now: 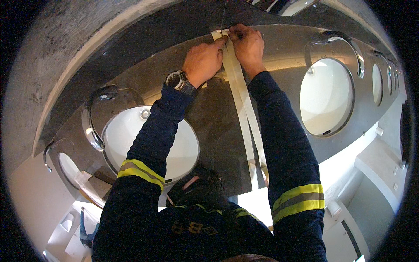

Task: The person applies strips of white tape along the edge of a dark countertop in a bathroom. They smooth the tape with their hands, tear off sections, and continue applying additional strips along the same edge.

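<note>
Two pale strips of masking tape [238, 83] run side by side down the dark, glossy countertop [214, 118], spreading into a narrow V toward the near edge. At their far end my left hand [204, 60], with a wristwatch on its wrist, has its forefinger pressed on the tape and its other fingers curled. Close beside it, my right hand [248, 47] is closed, thumb and fingertips pinched at the tape's upper end. What exactly lies between those fingertips is partly hidden. Both forearms reach forward in dark sleeves with yellow reflective bands.
A white oval basin [144, 150] with a curved chrome faucet [89, 120] lies left of the tape. On the right are another white basin [326, 94] and chrome faucet [355, 50], with several more beyond. A rough grey wall [56, 48] rises at the far left.
</note>
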Tool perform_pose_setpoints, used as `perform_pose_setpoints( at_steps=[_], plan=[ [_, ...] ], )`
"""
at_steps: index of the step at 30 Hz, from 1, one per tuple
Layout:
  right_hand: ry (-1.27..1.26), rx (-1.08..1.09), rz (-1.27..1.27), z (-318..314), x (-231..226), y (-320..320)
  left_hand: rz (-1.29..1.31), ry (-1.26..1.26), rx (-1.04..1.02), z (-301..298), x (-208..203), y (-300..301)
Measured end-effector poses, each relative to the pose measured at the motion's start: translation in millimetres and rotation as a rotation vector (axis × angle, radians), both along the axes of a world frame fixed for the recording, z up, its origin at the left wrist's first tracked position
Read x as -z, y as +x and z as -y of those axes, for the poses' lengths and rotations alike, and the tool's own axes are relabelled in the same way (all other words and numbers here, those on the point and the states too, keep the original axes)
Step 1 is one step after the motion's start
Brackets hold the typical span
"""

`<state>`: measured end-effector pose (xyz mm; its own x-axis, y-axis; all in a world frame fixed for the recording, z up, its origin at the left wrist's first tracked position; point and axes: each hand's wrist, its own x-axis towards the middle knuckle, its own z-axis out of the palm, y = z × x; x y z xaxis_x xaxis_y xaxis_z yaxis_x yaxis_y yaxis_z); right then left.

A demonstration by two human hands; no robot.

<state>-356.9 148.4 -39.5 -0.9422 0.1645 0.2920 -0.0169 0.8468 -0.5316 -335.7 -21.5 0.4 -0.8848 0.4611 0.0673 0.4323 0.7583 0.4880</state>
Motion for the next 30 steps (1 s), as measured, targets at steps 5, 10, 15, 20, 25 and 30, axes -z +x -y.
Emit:
perform_pose_setpoints(
  at_steps=[5,10,15,20,25,30],
  plan=[
    [-0.012,-0.012,-0.076,0.1,3.0,0.5,-0.006,-0.031,-0.012,-3.4,0.3,0.6],
    [-0.033,0.033,-0.111,2.5,0.5,4.6,0.008,-0.043,-0.033,-6.5,1.9,3.0],
    [-0.014,0.052,-0.102,6.0,-2.9,4.5,-0.008,-0.069,-0.046,-7.4,2.6,3.1],
    [-0.009,0.073,-0.085,8.8,-2.8,4.5,-0.018,-0.052,-0.029,-7.2,4.5,5.0],
    [0.001,0.08,-0.08,9.2,-0.1,7.3,-0.053,-0.041,-0.016,-5.5,4.7,8.1],
    [-0.046,0.021,-0.141,6.4,4.1,5.9,-0.026,-0.054,-0.033,-5.5,5.3,10.7]
  ],
)
